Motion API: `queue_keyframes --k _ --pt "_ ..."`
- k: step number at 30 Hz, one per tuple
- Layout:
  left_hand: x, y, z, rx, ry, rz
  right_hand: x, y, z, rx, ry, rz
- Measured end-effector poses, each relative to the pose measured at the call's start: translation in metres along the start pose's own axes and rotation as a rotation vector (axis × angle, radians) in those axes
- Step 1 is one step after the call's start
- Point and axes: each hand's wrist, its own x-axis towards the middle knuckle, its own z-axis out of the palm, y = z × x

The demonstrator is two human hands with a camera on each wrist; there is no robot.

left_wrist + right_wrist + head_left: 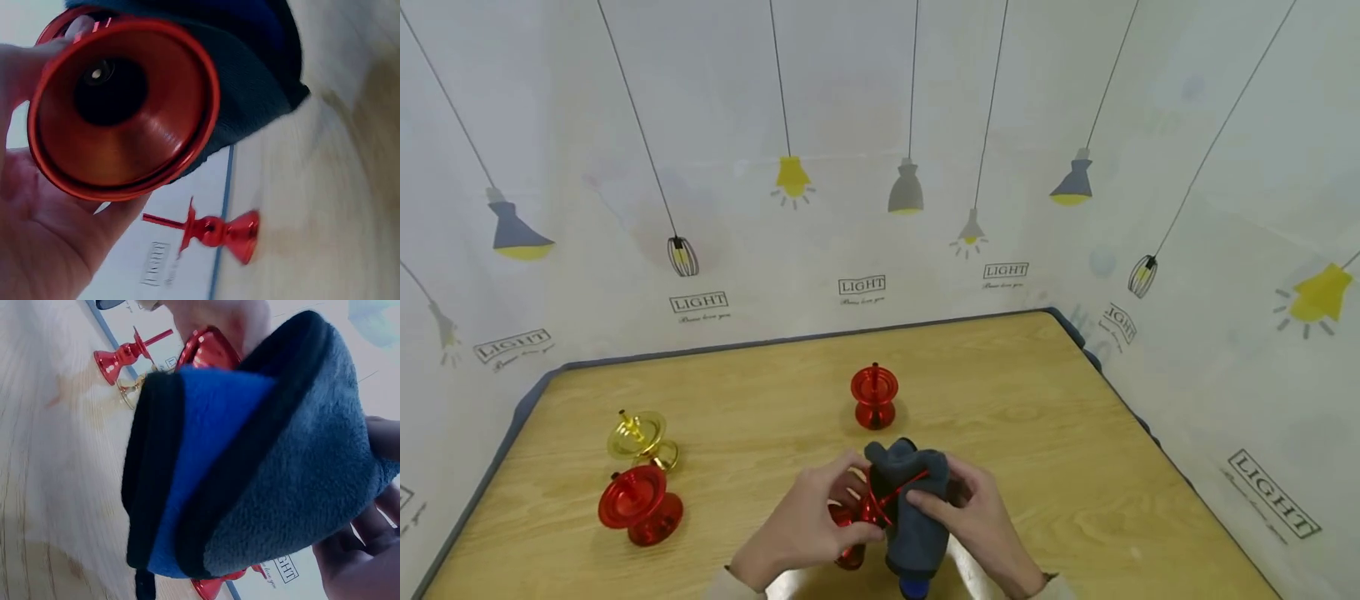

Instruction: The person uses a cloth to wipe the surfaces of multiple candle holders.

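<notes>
Over the near side of the table [1112,467], the left hand [808,521] holds a red candle holder [156,140], its fingers curled round the stem. The right hand [981,529] pinches a grey and blue cloth [917,533] between thumb and fingers. The cloth lies directly to the right of the holder and touches it. The holder's long axis is tilted: the hollow base faces the left wrist, and the thin spike seems to point up and rightwards, against the cloth.
</notes>
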Motion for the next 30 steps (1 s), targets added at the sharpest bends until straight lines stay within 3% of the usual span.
queue_keyframes --k 4,9,11,14,17,21,24,27,30 --pt "0.001 -0.005 -0.004 -0.207 -0.123 -0.093 0.002 0.001 -0.002 0.026 -0.063 -0.006" --pt "0.004 -0.013 -0.002 -0.521 -0.272 -0.082 0.002 0.002 -0.006 0.11 -0.112 -0.014" --pt "0.004 -0.013 -0.001 -0.55 -0.284 -0.082 0.002 0.002 -0.008 0.127 -0.105 -0.013" --pt "0.003 -0.01 0.001 -0.423 -0.218 -0.102 0.001 0.0 -0.007 0.109 -0.048 -0.01" --pt "0.002 -0.002 0.007 -0.187 -0.084 -0.075 0.0 -0.003 -0.004 0.061 0.068 0.007" --pt "0.005 0.006 0.022 0.143 0.119 0.054 0.0 -0.007 0.002 0.023 0.245 0.009" --pt "0.006 0.008 0.032 0.33 0.263 0.137 0.001 -0.008 0.007 0.026 0.311 -0.017" --pt "0.005 0.009 0.035 0.399 0.345 0.167 0.002 -0.008 0.009 0.038 0.311 -0.038" --pt "0.003 0.009 0.032 0.331 0.309 0.151 0.001 -0.009 0.008 0.044 0.285 -0.032"
